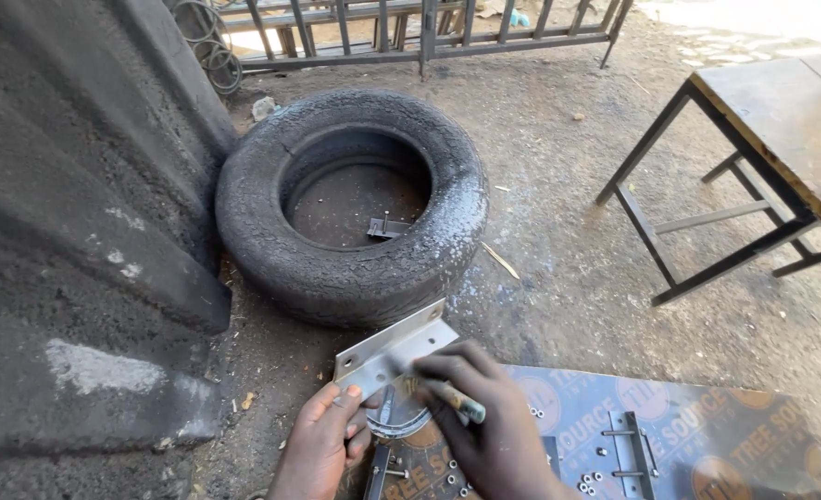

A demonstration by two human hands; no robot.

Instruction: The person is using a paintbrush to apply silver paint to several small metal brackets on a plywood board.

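At the bottom of the view, over a printed board [707,435] lying on dusty ground, the left hand [322,444] grips the lower end of a grey metal angle bracket [394,350], fingers curled around its edge. The right hand [484,417] pinches a thin brush [447,396] with a pale handle, its tip touching the bracket's face. Small nuts [591,481] and a flat hinge plate [631,443] rest on the board. Just beyond the bracket lies a worn tyre [350,204]; a metal-framed table [762,148] stands well apart at right.
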